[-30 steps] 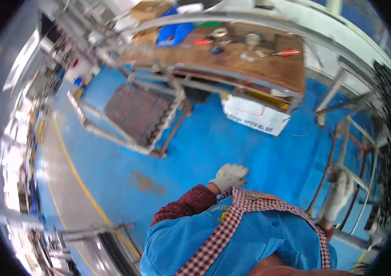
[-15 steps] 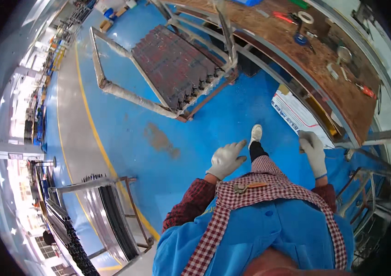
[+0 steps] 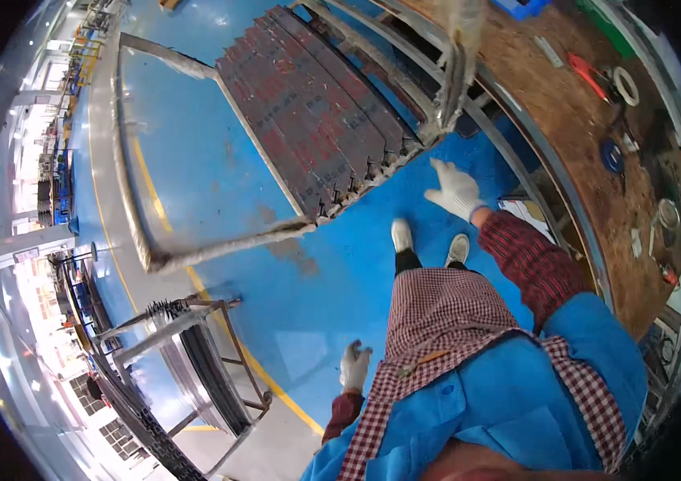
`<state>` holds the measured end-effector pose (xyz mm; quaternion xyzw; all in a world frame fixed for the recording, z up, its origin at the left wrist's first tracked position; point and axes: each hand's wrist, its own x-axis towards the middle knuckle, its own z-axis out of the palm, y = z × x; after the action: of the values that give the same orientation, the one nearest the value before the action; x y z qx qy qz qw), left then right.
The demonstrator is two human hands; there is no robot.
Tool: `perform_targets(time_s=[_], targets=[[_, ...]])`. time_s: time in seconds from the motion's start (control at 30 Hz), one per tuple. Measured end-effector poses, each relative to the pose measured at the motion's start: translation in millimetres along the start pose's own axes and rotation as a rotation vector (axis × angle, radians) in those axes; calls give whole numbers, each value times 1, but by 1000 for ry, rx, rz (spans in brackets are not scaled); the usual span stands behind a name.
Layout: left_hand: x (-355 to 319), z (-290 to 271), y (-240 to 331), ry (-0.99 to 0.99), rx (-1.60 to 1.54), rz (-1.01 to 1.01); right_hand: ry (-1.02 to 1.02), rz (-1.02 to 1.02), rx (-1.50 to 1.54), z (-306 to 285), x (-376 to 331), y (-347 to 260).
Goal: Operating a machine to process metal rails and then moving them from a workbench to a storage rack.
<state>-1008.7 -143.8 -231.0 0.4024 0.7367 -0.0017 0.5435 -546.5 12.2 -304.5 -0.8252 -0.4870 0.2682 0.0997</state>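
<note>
I look straight down my own body: blue top, checked apron and white shoes (image 3: 402, 235) on a blue floor. My right hand (image 3: 454, 188), in a white glove, is stretched out forward with fingers apart, holding nothing, close to the corner of a low metal frame (image 3: 196, 252) that carries a stack of dark ribbed sheets (image 3: 308, 120). My left hand (image 3: 354, 365), also gloved, hangs by my left hip with loosely spread fingers and is empty.
A long brown workbench (image 3: 597, 160) with a red tool, tape rolls and small parts runs along the right. A metal rack (image 3: 188, 361) holding curved metal pieces stands at lower left beside a yellow floor line (image 3: 220, 317).
My view has swung left toward the frame of ribbed sheets. My right arm has reached forward, and my left hand has dropped from in front of me to my side.
</note>
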Motion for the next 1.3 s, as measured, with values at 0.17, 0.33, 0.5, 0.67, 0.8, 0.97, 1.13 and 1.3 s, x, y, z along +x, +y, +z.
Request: perform_targets(time_s=[0.17, 0.33, 0.5, 0.67, 0.8, 0.97, 1.13, 1.3], targets=[[65, -31, -110, -219, 232, -145, -149, 96, -294, 53, 125, -63], [89, -24, 30, -130, -27, -255, -130, 142, -481, 113, 199, -36], [128, -46, 105, -64, -166, -297, -85, 79, -591, 134, 214, -34], [156, -62, 112, -78, -202, -303, 54, 89, -606, 123, 219, 5], [163, -64, 110, -76, -237, -342, 60, 119, -556, 109, 249, -6], [174, -45, 133, -136, -219, -335, 1, 132, -594, 107, 299, -25], [183, -35, 160, -217, -226, -245, 320, -11, -583, 104, 288, -30], [208, -21, 191, -343, -11, -36, -61, 68, -335, 5, 210, -103]])
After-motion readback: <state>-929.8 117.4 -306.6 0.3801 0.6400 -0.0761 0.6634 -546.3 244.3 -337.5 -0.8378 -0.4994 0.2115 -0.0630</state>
